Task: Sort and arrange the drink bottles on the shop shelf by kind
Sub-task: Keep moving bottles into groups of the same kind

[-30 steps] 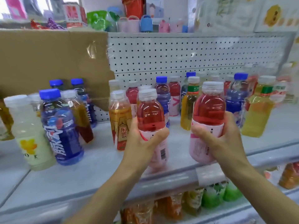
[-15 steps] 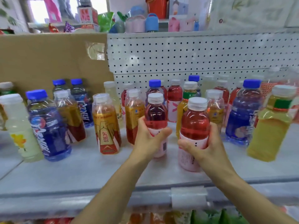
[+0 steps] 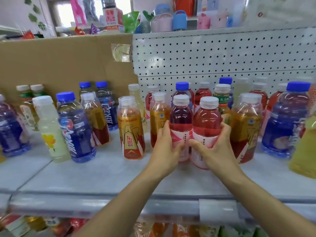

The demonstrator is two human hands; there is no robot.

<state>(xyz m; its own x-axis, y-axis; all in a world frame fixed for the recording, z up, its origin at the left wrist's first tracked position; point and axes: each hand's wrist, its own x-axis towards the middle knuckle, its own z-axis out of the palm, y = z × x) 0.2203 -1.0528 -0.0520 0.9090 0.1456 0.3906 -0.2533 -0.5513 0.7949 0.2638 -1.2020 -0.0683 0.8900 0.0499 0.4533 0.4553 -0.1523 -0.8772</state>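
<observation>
You hold two red drink bottles side by side and touching, upright, near the middle of the grey shelf [image 3: 102, 173]. Your left hand [image 3: 164, 147] curls round the pink-and-white label of the left red bottle [image 3: 181, 117]. Your right hand [image 3: 217, 147] grips the right red bottle [image 3: 207, 120] in the same way. Your thumbs nearly meet in front, low on the labels. Both bottles wear white caps. Whether their bases rest on the shelf or hang just above it cannot be told.

At nine o'clock from the pair, just behind your left fingers, stands a gold-labelled bottle [image 3: 159, 117], and further along at nine a second gold bottle with red lettering [image 3: 130, 129] stands apart from it. At three o'clock a third gold bottle [image 3: 246, 124] stands just beside your right hand. At twelve o'clock, behind the pair, rise a blue-capped bottle [image 3: 182, 88] and a green-banded tea bottle [image 3: 222, 100], with more red bottles along the back row.

Far out at nine are a dark blue bottle [image 3: 75, 129] and a pale lemon bottle [image 3: 49, 129] close together. Far out at three are a wide blue bottle [image 3: 283, 124] and a yellow bottle [image 3: 306, 151] at the frame edge.

Behind everything, a cardboard sheet [image 3: 65, 65] covers the back at ten o'clock and white pegboard [image 3: 222, 57] fills the back from twelve to two.
</observation>
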